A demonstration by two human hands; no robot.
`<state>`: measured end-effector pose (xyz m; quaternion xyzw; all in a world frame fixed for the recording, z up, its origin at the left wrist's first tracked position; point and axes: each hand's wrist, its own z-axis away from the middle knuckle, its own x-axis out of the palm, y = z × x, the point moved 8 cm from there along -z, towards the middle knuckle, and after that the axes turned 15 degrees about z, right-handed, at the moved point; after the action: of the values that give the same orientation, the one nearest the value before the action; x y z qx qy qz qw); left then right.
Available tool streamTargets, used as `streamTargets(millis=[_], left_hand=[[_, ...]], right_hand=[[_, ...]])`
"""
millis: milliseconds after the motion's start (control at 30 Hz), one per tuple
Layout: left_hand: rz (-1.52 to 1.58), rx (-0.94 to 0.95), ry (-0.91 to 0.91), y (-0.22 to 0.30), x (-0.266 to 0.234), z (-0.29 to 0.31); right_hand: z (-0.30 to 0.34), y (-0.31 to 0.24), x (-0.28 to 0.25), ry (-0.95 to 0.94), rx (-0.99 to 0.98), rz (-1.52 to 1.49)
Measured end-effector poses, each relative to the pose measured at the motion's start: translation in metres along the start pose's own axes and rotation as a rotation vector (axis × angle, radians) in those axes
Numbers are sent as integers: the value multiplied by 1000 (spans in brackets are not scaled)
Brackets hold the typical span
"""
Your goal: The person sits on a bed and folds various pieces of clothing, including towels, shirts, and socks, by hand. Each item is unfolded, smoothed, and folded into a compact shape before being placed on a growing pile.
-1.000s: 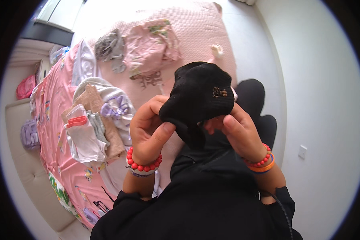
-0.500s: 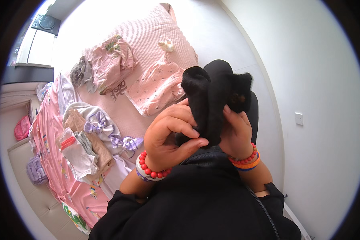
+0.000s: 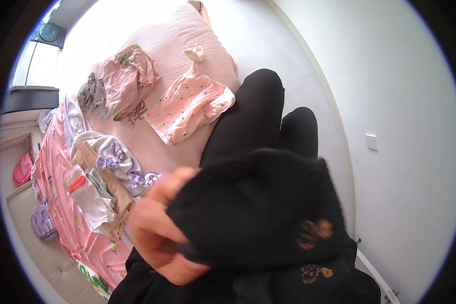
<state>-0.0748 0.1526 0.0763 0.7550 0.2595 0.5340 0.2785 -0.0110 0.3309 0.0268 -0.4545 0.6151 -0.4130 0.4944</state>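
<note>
— While the black garment [image 3: 258, 213] fills the head view, who holds it?
— The left hand [image 3: 159, 235], fingers [image 3: 180, 180] closed on its edge, above the bed [image 3: 202, 45]. The right hand's hidden; can't tell.

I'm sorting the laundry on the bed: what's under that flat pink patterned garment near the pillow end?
The pink patterned garment lies on the pink quilted bedcover, which shows around it. Whatever is directly beneath it is covered.

Black garment [image 3: 258, 213] hides the right hand entirely.
</note>
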Motion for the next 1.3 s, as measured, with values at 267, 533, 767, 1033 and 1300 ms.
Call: streamTargets(millis=[267, 533, 767, 1033, 1300], left_hand=[[-553, -149, 146, -16, -28, -23], [-183, -767, -338, -80, 0, 8], [-971, -299, -739, -68, 1, -4], [-737, 37, -779, -72, -7, -41], [-94, -296, -690, -94, -32, -20]], right_hand=[[-31, -38, 5, 110, -256, -222], [-47, 8, -4, 418, -110, 386], [-51, 50, -14, 252, 238, 388], [-31, 43, 43, -475, 440, -724], [-38, 47, 43, -382, 307, -271]])
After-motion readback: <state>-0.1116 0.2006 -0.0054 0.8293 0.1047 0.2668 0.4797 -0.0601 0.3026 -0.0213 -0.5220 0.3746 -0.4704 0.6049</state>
